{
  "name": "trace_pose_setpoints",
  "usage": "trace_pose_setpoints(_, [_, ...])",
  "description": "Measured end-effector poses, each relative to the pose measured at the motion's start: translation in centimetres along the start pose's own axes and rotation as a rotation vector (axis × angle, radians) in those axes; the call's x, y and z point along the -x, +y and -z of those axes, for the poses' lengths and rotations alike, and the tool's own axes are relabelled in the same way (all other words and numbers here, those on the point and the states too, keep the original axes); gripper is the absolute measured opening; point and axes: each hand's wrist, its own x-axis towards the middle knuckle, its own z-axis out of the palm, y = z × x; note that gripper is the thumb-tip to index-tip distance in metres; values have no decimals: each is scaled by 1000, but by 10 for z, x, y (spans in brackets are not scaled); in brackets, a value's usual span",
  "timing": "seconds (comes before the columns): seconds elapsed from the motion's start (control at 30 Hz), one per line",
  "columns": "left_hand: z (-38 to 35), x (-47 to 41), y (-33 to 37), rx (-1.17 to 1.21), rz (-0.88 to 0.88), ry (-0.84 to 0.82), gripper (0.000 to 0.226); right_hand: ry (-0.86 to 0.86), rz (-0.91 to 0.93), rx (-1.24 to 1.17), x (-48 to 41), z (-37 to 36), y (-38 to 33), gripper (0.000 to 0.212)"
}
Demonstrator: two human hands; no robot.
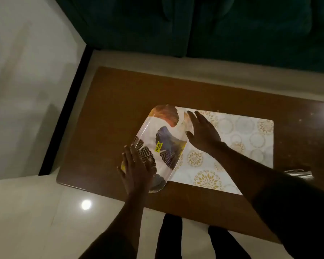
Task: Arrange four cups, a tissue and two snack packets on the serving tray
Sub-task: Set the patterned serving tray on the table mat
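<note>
Tray: serving tray [163,146] with a leaf print and a yellow price sticker [158,146] lies slantwise on the tabletop [110,109], its right part overlapping a white patterned placemat [238,139].
Left grip: left hand [135,171] lies flat with spread fingers on the tray's near end; nothing is clenched in it, so it presses rather than grasps.
Right grip: right hand [204,133] rests open on the tray's far right edge, thumb toward the tray's middle, likewise holding nothing closed.
Tray surface: bare between the two grips; no cup, tissue or packet sits on it.
Other items: four cups, tissue and two snack packets are not in view; something shiny [297,173] lies at the right edge, beyond the right forearm, too dim to identify.
Done so far: judging by this, only the tray is out, and it looks as if it is being squared up on the placemat.
Left to do: apparently all seven items remain to be placed.
Stage: very start.
</note>
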Motion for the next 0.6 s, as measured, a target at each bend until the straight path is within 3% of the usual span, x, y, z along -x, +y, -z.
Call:
trace_pose_setpoints(0.1, [-22, -4, -13, 87, 202, -44, 79, -32, -84, -30, -15, -22, 11, 78])
trace_pose_setpoints(0.2, [-40, -2, -25, 118, 289, -65, 80, -64, -131, -53, -24, -42, 13, 81])
trace_pose_setpoints(0.37, [-47, -1, -35, 189, 384, -33, 75, 39, -251, -292, -37, -54, 5, 87])
trace_pose_setpoints(0.43, [-47, -1, -33, 237, 387, 11, 75, 56, -359, -458, -46, -51, -1, 81])
trace_pose_setpoints(0.6, [-34, -13, -50, 201, 335, 57, 76, 109, -449, -548, -46, -53, -10, 52])
